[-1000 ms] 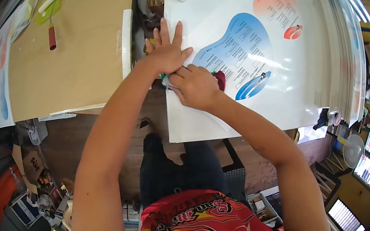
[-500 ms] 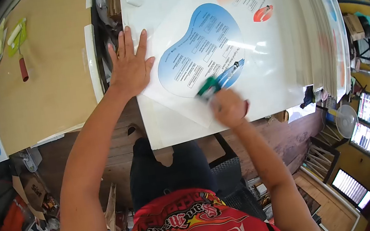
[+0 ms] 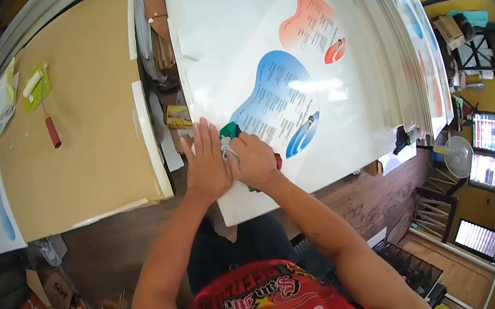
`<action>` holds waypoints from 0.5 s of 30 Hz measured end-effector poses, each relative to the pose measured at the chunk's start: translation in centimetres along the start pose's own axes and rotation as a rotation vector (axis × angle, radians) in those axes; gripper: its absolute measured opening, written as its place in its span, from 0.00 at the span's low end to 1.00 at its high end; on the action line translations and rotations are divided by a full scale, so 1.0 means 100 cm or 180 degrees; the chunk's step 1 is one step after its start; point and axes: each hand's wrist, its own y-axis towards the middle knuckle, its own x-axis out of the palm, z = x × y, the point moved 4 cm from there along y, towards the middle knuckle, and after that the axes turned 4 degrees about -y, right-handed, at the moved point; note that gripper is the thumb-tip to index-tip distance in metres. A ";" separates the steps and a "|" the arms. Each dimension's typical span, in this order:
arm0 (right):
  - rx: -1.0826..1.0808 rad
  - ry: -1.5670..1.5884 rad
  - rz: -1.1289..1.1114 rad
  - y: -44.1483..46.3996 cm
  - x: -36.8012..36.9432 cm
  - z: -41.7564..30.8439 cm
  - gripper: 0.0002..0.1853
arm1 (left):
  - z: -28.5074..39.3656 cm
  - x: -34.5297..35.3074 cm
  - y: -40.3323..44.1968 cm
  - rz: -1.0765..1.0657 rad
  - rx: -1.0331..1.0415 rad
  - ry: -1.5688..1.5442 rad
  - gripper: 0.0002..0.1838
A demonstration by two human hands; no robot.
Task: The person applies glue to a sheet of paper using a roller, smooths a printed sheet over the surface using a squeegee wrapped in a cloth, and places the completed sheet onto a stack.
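My left hand (image 3: 207,163) lies flat at the left edge of the white sheet (image 3: 325,121), fingers stretched out and pointing away from me. Right beside it, my right hand (image 3: 252,159) is closed on a bunched cloth (image 3: 230,131); green, grey and dark red parts of it stick out round the fingers. Under and past the hands, the sheet bears a blue printed shape (image 3: 280,96) with text and a smaller orange-red one (image 3: 310,22) farther off.
To the left is a brown-covered table (image 3: 81,95) with a red-handled roller (image 3: 51,128) on it. A gap holding boxes (image 3: 178,117) separates the tables. A stack of sheets (image 3: 402,63) curls up at the right; a fan (image 3: 458,156) stands beyond.
My right hand has moved with the cloth from the lower end of the blue print leftward to beside my left hand. The camera view has shifted too.
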 end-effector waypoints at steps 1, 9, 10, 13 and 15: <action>-0.0044 -0.0110 -0.0111 0.013 0.004 0.015 0.08 | -0.002 0.003 0.003 -0.0015 0.0083 -0.0097 0.45; 0.0243 -0.0697 0.0345 0.194 -0.006 0.155 0.12 | -0.005 0.010 0.004 -0.0340 0.0015 -0.0369 0.44; 0.0559 -0.0856 0.0269 0.216 -0.014 0.162 0.12 | -0.004 0.010 0.003 -0.0304 0.0027 -0.0351 0.44; 0.1024 -0.0999 0.0370 0.211 -0.012 0.154 0.11 | -0.001 0.007 -0.002 -0.0398 -0.0033 -0.0441 0.44; 0.0752 -0.0725 0.0591 0.160 0.004 0.118 0.10 | -0.003 0.009 0.002 -0.0361 -0.0041 -0.0459 0.44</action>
